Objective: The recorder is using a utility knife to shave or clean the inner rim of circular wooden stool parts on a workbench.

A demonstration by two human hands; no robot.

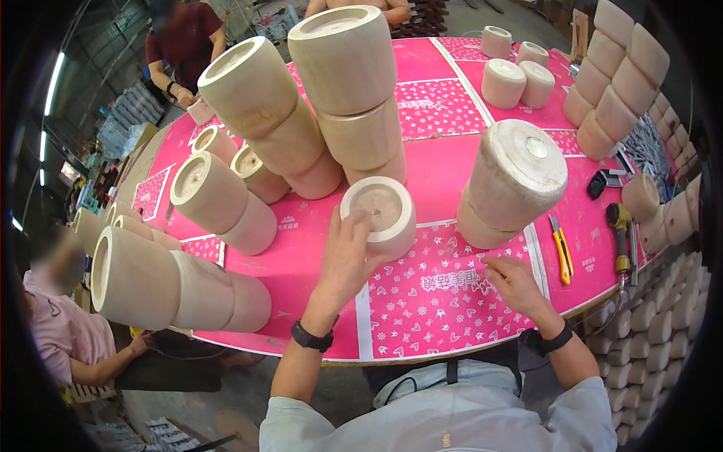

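Observation:
My left hand grips a pale round wooden block with a hollowed top, standing on the pink-covered table. Its fingertips reach over the rim into the recess, and the thumb lies against the side. To the right stands a stack of two such blocks; the upper block is turned with its rounded base upward. My right hand is in front of that stack, apart from it. Its fingers are curled with the tips together; what they hold, if anything, is too small to make out.
Tall stacks of wooden blocks rise behind and to the left. At right lie a yellow utility knife, a power tool and a black tape measure. More blocks are piled beyond the table edge. Other people stand around the table.

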